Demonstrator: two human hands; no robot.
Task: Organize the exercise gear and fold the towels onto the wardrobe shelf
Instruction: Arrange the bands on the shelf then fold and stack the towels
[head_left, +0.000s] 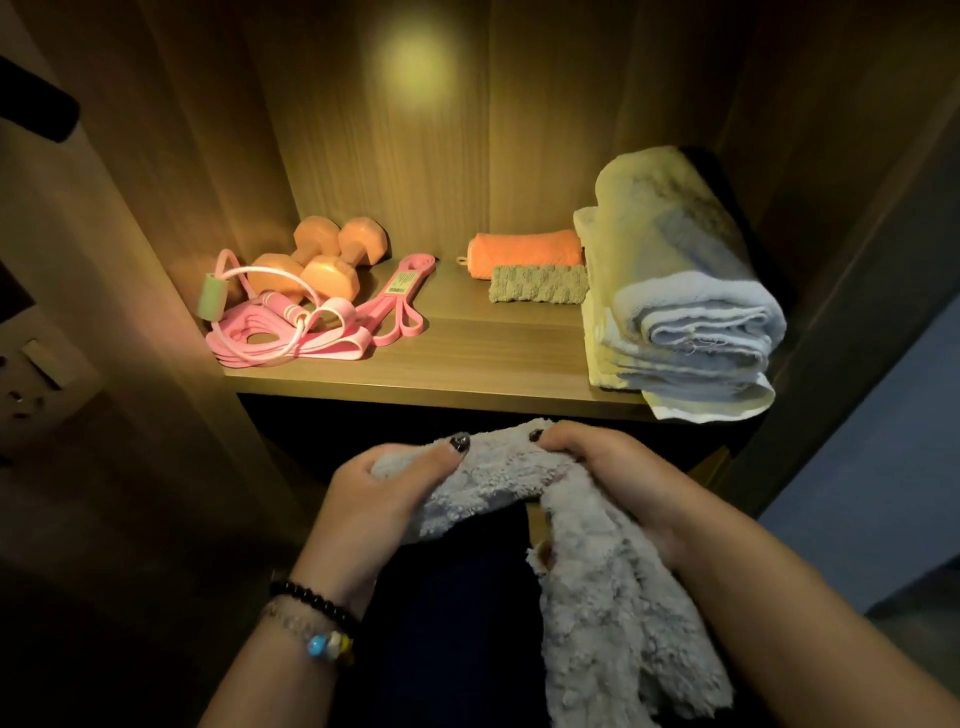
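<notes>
Nearest, below the shelf edge: left hand (387, 493) and right hand (605, 470), both curled tight around a fluffy grey towel (587, 582), thumbs pressed on top of its upper edge. Towel bunched between the two grips, its longer part hanging down from the right hand. Beaded bracelets (317, 618) on the left wrist.

Just beyond, the wooden wardrobe shelf (467, 364), lit warmly from above.

On the shelf's left: a tangle of pink resistance bands (332, 332), a skipping rope with pink handles (283, 304) lying across it, and a loop tube with a green foam grip (212, 301). One longer pink band with a green label (402, 283) stretched toward the back. Behind these, two orange dumbbells (319, 260) side by side, touching.

On the shelf's right: a stack of folded pale towels (685, 322), front corner overhanging the shelf edge. Just left of the stack, a small folded green towel (537, 283), and behind it a rolled orange towel (527, 252), both touching the stack.
</notes>
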